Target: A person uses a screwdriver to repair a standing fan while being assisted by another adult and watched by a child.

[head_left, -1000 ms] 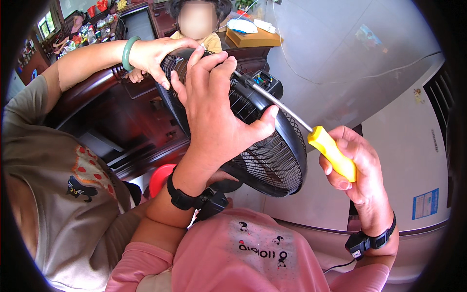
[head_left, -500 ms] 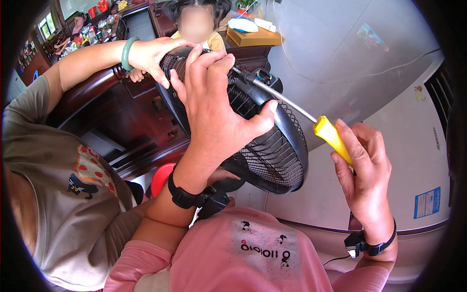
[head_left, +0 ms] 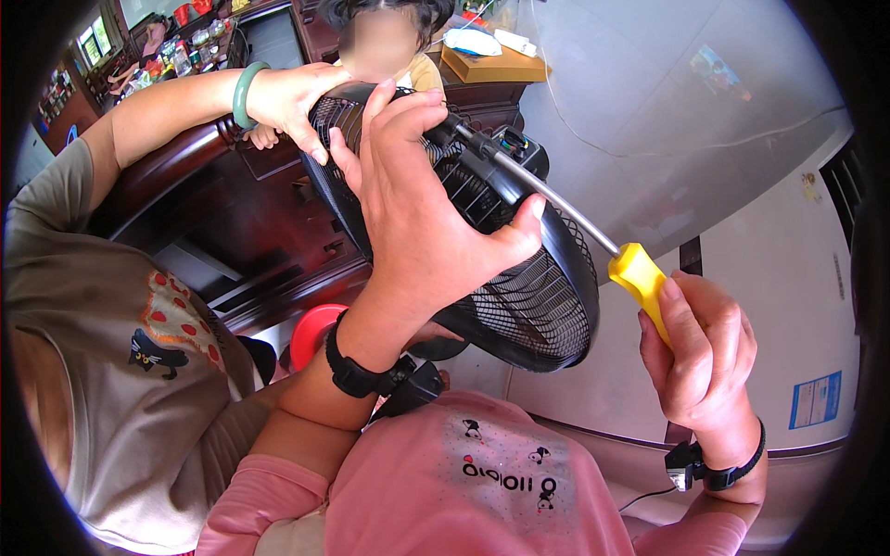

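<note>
Gripping the yellow handle of a screwdriver (head_left: 640, 278), the right hand (head_left: 700, 357) has its fingers curled shut around it, low at the right of the view, while the steel shaft runs up and left to the rear housing of a black fan (head_left: 519, 278); the tip seems to meet a fitting there, though the left hand hides the exact spot. The left hand (head_left: 422, 213) lies spread and pressed flat over the top of the wire grille (head_left: 528, 320), thumb hooked over its right rim, fingers reaching up toward the housing. Another person's hand (head_left: 292, 97), wearing a green bangle (head_left: 243, 93), holds the grille's upper left edge. The fan sits tilted in the middle, its round rim hanging free at the lower right, with open pale floor (head_left: 705, 148) beyond it. To the left the room is tight: dark wooden furniture (head_left: 204, 213) stands close behind the grille. At the top, a flat brown cardboard box (head_left: 491, 65) lies with a white object on it. A small blue rectangular label (head_left: 814, 400) sits on the pale surface at the far right.
</note>
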